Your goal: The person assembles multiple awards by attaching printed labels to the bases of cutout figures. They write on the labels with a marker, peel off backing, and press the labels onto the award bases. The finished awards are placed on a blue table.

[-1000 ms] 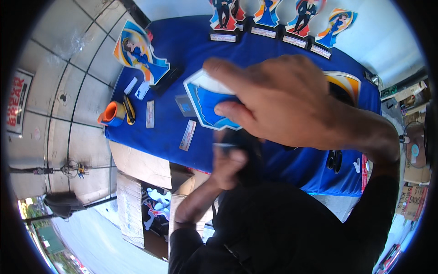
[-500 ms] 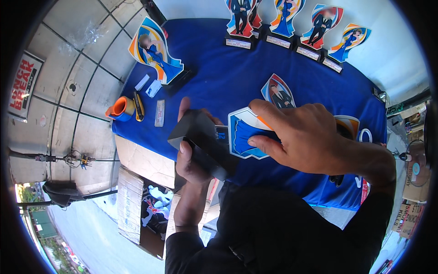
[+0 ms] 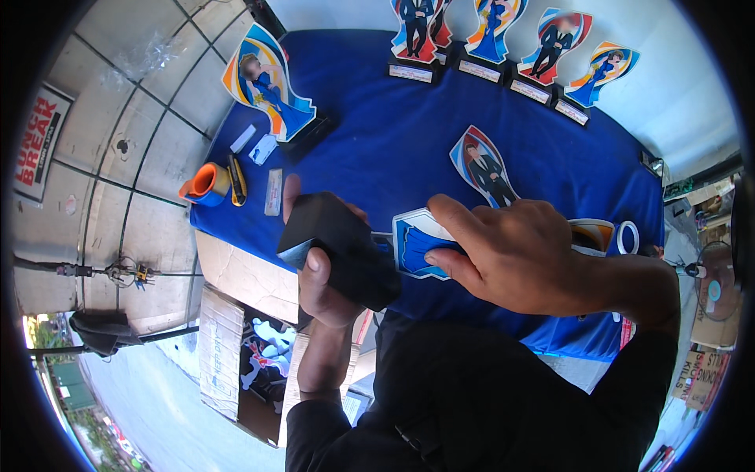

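My left hand (image 3: 324,297) is wrapped round a black block-shaped trophy base (image 3: 338,248), tilted above the front of the table. Pinched between the thumb and fingers of my right hand (image 3: 515,250) is a flat trophy cutout (image 3: 417,250) with a blue gown printed on it; my hand covers its upper part. The cutout's narrow end points at the base's right side. Whether that end is in the base or only beside it, I cannot tell. Beyond my right hand, another cutout (image 3: 481,167) with a dark-suited figure lies on the blue cloth.
On the blue tablecloth (image 3: 370,118) stand a finished trophy (image 3: 271,90) at left and several more (image 3: 481,71) along the back. An orange tape roll (image 3: 208,182), a yellow-black cutter (image 3: 237,182) and label strips (image 3: 273,193) lie left. White tape (image 3: 627,237) sits right; an open cardboard box (image 3: 220,358) is lower left.
The base has turned and shifted slightly left in my left hand, showing more of its broad black side. My right hand has moved slightly down, still holding the gown cutout.
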`<action>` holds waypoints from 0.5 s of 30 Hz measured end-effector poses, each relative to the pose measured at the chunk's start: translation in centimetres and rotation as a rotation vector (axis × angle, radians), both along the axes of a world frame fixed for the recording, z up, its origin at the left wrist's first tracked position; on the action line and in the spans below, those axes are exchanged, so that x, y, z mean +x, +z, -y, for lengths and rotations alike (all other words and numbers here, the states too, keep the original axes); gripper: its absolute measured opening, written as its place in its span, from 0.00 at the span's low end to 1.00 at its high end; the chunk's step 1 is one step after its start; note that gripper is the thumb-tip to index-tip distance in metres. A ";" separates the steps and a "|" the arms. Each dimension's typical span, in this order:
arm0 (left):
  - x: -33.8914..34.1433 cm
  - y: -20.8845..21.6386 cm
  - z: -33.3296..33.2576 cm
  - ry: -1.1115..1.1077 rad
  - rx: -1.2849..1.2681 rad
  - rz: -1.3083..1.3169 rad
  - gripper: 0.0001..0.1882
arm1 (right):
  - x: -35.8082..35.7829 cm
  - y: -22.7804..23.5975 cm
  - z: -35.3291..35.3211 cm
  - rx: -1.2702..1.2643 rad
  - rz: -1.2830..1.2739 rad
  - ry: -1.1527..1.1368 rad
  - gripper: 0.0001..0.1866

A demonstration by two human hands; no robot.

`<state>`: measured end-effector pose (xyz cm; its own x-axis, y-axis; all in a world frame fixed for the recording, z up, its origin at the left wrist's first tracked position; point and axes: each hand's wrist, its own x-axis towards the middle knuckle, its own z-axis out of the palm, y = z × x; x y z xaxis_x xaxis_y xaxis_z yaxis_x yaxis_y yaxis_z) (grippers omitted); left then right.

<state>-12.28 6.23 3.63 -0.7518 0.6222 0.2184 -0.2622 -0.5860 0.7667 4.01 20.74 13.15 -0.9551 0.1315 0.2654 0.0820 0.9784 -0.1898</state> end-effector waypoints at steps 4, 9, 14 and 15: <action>-0.3 0.3 0.1 -0.107 -0.149 -0.126 0.62 | -0.1 0.2 -0.1 0.045 0.052 0.049 0.18; -1.1 0.5 0.5 -0.301 -0.071 0.014 0.63 | -0.4 0.5 -0.5 0.004 0.158 0.101 0.24; -1.5 0.3 0.6 -0.257 -0.171 -0.158 0.63 | -0.6 -0.1 -0.2 0.084 0.113 0.105 0.24; -1.5 0.2 0.5 -0.284 -0.193 -0.165 0.62 | -0.7 -0.3 -0.2 0.077 0.134 0.103 0.23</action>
<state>-13.80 5.75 3.82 -0.5075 0.8425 0.1807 -0.2574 -0.3484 0.9013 3.35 20.96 12.84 -0.9899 0.0151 0.1406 -0.0002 0.9941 -0.1082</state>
